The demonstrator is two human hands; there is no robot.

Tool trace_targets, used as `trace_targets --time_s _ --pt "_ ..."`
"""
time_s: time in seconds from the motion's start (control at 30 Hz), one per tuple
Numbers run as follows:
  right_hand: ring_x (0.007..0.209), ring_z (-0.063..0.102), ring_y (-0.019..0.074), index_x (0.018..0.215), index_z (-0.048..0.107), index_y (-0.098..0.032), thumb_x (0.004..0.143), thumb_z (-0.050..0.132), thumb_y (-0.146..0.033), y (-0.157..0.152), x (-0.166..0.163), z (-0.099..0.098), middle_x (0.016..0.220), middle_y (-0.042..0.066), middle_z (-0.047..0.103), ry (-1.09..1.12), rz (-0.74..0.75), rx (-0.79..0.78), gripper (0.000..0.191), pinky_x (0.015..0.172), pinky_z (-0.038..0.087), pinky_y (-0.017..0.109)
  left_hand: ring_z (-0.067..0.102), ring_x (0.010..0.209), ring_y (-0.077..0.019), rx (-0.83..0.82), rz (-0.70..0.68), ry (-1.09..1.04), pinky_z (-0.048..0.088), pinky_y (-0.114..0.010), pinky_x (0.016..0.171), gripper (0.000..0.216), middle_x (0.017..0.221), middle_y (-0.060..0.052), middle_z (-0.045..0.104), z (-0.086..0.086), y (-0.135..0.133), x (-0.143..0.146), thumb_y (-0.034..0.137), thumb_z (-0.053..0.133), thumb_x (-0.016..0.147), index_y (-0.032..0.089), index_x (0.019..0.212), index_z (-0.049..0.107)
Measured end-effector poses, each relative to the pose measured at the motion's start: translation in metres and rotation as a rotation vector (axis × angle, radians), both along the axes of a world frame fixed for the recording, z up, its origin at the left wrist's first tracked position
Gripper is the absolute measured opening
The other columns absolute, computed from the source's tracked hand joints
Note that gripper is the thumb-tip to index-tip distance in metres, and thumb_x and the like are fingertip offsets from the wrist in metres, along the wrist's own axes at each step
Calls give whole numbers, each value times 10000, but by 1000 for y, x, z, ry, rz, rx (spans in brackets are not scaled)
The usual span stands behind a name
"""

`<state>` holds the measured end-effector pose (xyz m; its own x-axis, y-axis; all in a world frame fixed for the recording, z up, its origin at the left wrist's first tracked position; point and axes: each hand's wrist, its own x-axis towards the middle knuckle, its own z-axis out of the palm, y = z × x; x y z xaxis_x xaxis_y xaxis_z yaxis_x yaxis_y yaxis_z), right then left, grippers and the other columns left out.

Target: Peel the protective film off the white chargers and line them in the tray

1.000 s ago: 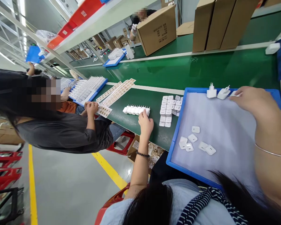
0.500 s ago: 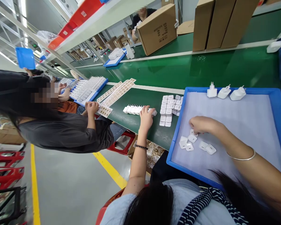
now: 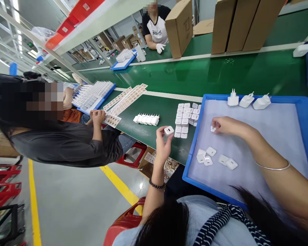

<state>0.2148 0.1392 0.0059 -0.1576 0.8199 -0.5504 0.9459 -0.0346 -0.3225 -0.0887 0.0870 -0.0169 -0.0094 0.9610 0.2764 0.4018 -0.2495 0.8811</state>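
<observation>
My left hand [image 3: 162, 140] holds a white charger plug [image 3: 168, 130] pinched in its fingertips, lifted above the green bench edge. My right hand [image 3: 224, 125] is closed on another white charger [image 3: 213, 128] over the blue tray [image 3: 192, 150]. Several white chargers [image 3: 215, 159] lie flat in the tray near its front-left corner. Three chargers [image 3: 247, 100] stand with prongs up along the tray's far rim. A short row of chargers [image 3: 146, 119] and a block of stacked chargers [image 3: 185, 119] rest on the bench to the left of the tray.
A co-worker in a dark shirt [image 3: 66, 143] sits at my left by label sheets [image 3: 125, 99] and a tray of chargers [image 3: 93, 95]. Across the green conveyor [image 3: 220, 73] another person handles a cardboard box [image 3: 179, 27]. More boxes [image 3: 243, 24] stand at the back right.
My left hand took one charger from the row's end and lifted it toward me. My right hand came from the far rim to the loose chargers, picked one up and raised it.
</observation>
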Motion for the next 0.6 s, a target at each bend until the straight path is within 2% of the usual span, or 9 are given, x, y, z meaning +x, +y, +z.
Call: trace_targets --time_s 0.07,0.17,0.3,0.37,0.47,0.57,0.6 --pt "1046 708 222 1294 663 -177 1024 670 -360 2 4 -3 1264 95 698 -22 -46 2 326 895 618 429 654 1140 -230 -101 -100 -188 521 -389 1002 345 1231 -99 663 7 -16 12 385 656 959 245 1237 508" --pt "978 703 199 1253 666 -166 1023 667 -378 4 8 -5 1194 79 705 -11 -84 11 313 852 613 401 652 1076 -212 -263 -252 -343 524 -351 927 400 1193 -93 682 20 -37 27 480 655 964 238 1239 494" --pt "846 653 236 913 668 -193 885 761 -272 2 9 -4 929 69 688 78 -119 86 126 702 512 350 647 1045 -207 -349 -364 -454 499 -343 923 449 1123 -72 692 31 -50 39 523 685 943 232 1225 492" --pt "818 636 277 769 610 -219 795 779 -195 1 8 -2 802 78 643 149 -135 114 173 655 444 362 646 1039 -211 -364 -369 -468 495 -344 915 472 1117 -67 684 33 -51 41 544 700 927 232 1217 495" --pt "799 647 296 699 590 -227 764 770 -179 -4 3 10 712 70 617 294 -144 95 197 668 448 377 638 1056 -216 -369 -374 -451 493 -350 933 482 1141 -69 666 36 -54 41 550 708 923 234 1225 503" --pt "784 686 258 804 685 -212 823 737 -292 -15 -4 34 766 65 700 509 -110 12 97 711 518 377 619 1130 -227 -337 -426 -402 487 -367 1001 444 1226 -85 638 43 -59 40 499 702 945 238 1255 521" --pt "789 695 241 862 715 -205 847 720 -356 -20 -6 44 807 65 728 590 -93 -13 152 728 539 371 611 1157 -232 -316 -453 -384 483 -375 1024 428 1255 -90 628 46 -62 40 475 696 956 238 1269 527"
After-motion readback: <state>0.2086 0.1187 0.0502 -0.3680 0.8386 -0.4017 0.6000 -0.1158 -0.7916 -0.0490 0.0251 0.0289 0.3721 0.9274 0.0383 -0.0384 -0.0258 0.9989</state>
